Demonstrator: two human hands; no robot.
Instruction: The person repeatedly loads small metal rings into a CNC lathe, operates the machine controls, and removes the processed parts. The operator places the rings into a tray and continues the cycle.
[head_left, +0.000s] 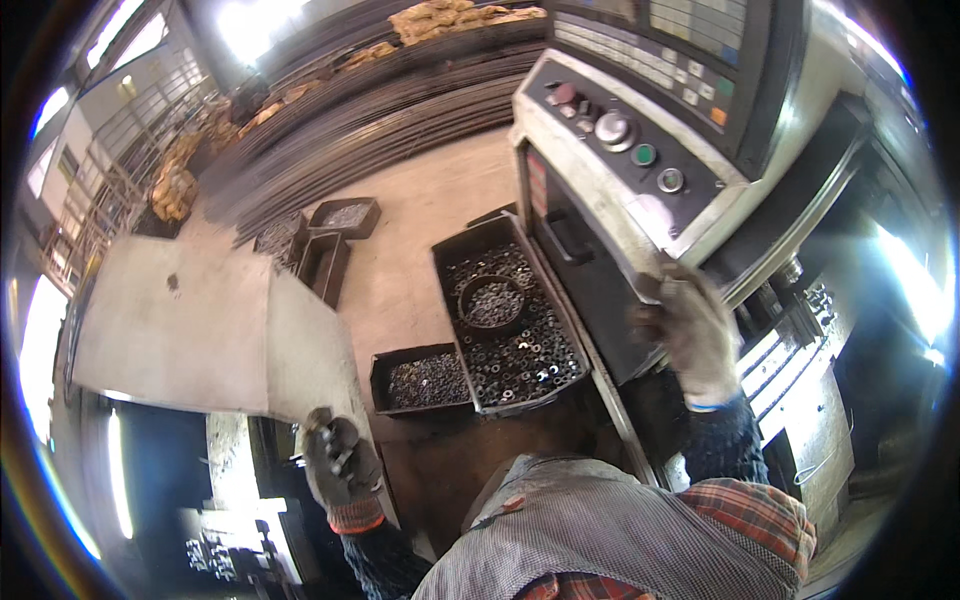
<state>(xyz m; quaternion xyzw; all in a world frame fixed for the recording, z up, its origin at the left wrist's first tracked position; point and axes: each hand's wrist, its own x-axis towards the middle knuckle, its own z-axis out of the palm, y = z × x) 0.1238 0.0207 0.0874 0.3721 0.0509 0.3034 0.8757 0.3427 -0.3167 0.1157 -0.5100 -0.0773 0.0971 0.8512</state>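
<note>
My left hand [340, 470], gloved, is half-curling around a few small metal pieces [343, 447] just beside the grey guard [190, 320]; count unclear. My right hand [700, 340], gloved too, is hovering by the lower corner of the panel [635, 185], fingers bending and blurring, so I can't tell whether it's touching or gripping anything. For doing this well, I'd be cupping the left fingers tighter so no piece is slipping out, and be placing the right fingers deliberately, away from the green button [643, 155] and knob [611, 128]. Edges: the guard's edge is running close by my left hand, the panel's corner is jutting near my right fingers, and dark machine parts are sitting right of that wrist. Room: the wide gap between my hands is opening over the big tray [535, 403] of nuts [515, 360] and the small tray [381, 390], with floor [400, 225] showing beyond.
</note>
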